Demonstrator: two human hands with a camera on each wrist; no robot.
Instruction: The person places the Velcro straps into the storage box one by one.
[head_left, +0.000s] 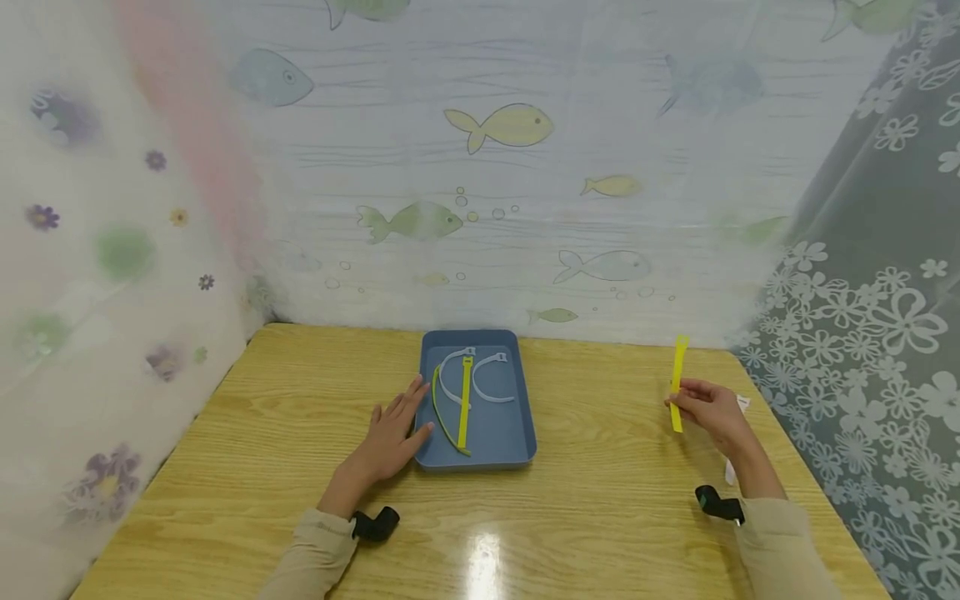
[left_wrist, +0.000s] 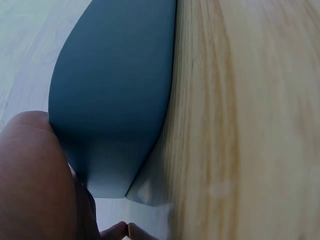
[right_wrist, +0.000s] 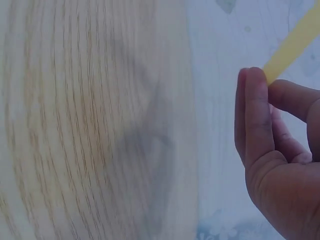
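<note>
Fingers of right hand pinching yellow strap mid-length, upright; likely light, bendy, slippery. Left hand flat beside blue tray.

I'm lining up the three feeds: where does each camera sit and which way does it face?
Head: above, looking forward and down at table, blue tray, both hands and sleeves.
Left wrist: low beside left hand, facing tray wall.
Right wrist: behind right hand, facing the yellow strip it pinches.
Shared: tray, strip.
</note>
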